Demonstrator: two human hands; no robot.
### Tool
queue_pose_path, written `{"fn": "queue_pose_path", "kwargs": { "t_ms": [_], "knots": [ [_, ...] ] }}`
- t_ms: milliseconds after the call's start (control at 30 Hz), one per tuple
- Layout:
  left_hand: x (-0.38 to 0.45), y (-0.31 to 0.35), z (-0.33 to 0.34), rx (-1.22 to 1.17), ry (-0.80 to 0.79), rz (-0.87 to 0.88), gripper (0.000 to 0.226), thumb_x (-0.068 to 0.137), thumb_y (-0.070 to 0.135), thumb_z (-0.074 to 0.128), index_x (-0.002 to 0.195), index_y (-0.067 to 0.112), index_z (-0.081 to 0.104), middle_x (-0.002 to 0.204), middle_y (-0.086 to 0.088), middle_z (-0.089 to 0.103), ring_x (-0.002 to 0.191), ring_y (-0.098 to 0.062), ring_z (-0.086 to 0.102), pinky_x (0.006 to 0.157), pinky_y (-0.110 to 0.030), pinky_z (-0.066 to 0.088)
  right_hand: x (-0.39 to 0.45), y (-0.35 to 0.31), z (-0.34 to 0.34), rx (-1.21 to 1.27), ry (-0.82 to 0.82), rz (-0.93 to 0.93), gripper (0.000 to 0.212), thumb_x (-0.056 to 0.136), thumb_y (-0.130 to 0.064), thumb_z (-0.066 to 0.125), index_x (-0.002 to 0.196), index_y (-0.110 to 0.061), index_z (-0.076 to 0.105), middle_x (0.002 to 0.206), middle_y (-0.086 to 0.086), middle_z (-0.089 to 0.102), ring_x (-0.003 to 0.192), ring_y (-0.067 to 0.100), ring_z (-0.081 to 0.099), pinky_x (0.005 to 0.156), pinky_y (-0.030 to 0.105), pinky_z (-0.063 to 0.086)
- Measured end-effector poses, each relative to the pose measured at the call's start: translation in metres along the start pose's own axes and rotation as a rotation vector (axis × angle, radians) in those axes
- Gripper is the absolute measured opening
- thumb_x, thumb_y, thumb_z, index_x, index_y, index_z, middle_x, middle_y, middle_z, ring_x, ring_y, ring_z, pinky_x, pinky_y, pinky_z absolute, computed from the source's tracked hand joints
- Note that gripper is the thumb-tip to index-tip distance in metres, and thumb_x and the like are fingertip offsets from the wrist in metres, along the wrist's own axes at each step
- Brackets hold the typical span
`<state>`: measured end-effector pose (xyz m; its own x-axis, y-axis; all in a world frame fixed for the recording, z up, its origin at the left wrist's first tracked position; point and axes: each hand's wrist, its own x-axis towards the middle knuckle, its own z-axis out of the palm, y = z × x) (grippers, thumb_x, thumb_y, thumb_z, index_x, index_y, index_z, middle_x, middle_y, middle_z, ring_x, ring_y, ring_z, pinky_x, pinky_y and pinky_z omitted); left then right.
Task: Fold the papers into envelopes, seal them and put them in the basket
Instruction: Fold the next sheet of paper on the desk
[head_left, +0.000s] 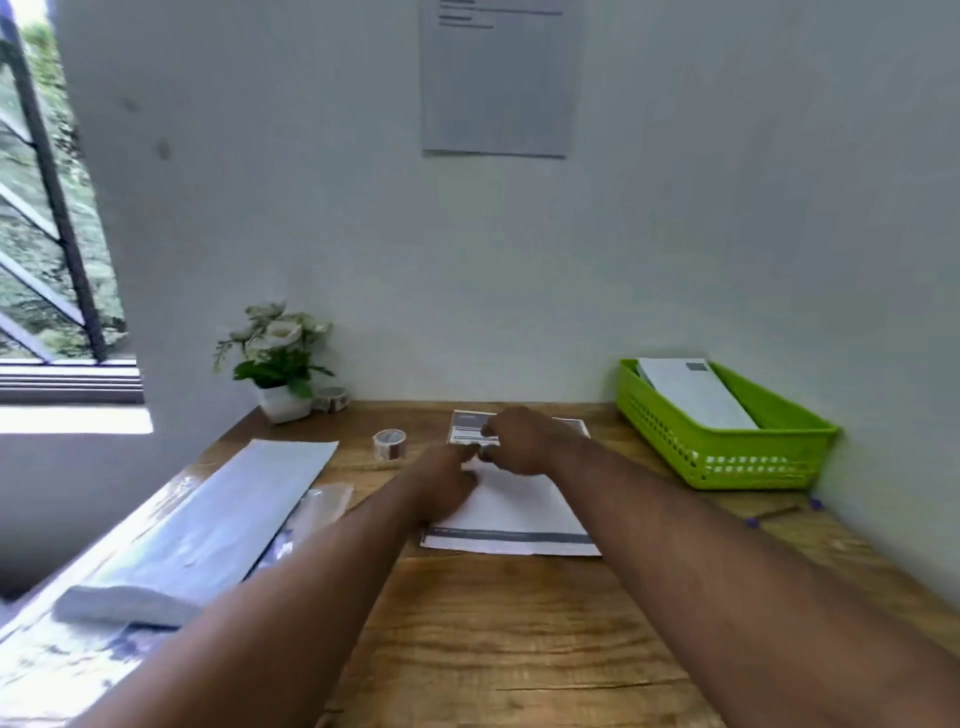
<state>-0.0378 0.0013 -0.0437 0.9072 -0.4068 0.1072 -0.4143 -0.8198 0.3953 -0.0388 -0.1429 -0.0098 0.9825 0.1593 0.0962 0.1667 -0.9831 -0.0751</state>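
Note:
A white paper (514, 512) with a grey printed band lies flat in the middle of the wooden table (493, 623). My left hand (444, 480) rests on its left part, fingers on the sheet. Over its far edge my right hand (519, 441) has curled fingers and seems to pinch a small dark piece near the left fingertips; what it is cannot be made out. A roll of patterned tape (389, 444) stands left of the paper. At the back right stands the green basket (727, 457), with a white envelope (696, 395) in it.
A stack of papers (208, 525) and a clear sleeve lie along the table's left side. A potted white flower (278, 364) and a second tape roll (330, 399) stand at the back left. Walls close the back and right; a window is at left.

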Motion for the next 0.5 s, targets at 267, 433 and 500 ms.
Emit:
{"fn": "queue_pose_path", "kwargs": {
  "t_ms": [267,433,500],
  "knots": [
    [0.010,-0.012,0.000,-0.028,0.127,-0.076,0.032,0.086,0.015,0.051,0.111,0.014,0.070,0.118,-0.008,0.068,0.108,-0.026,0.062,0.095,-0.035,0.050,-0.043,0.000,0.037,0.214,0.005,-0.016,0.036,0.098,-0.034,0.042,0.124,-0.017,0.059,0.133,0.004,0.057,0.120,0.022,0.053,0.101,0.036,0.042],
    [0.038,-0.018,-0.004,0.045,0.137,-0.124,0.021,0.086,0.023,0.055,0.096,0.010,0.069,0.100,-0.009,0.070,0.091,-0.026,0.064,0.077,-0.032,0.052,-0.038,0.030,0.012,0.276,0.290,0.081,0.020,0.092,-0.030,0.054,0.102,-0.023,0.071,0.103,0.001,0.071,0.098,0.022,0.065,0.076,0.026,0.045],
    [0.044,-0.017,-0.006,0.107,0.128,-0.124,0.023,0.087,0.031,0.060,0.099,0.012,0.066,0.103,-0.008,0.068,0.096,-0.026,0.062,0.077,-0.031,0.047,-0.023,0.059,0.010,0.278,0.344,0.156,0.020,0.090,-0.025,0.058,0.104,-0.020,0.071,0.103,0.003,0.072,0.097,0.023,0.065,0.078,0.026,0.045]
  ]
}}
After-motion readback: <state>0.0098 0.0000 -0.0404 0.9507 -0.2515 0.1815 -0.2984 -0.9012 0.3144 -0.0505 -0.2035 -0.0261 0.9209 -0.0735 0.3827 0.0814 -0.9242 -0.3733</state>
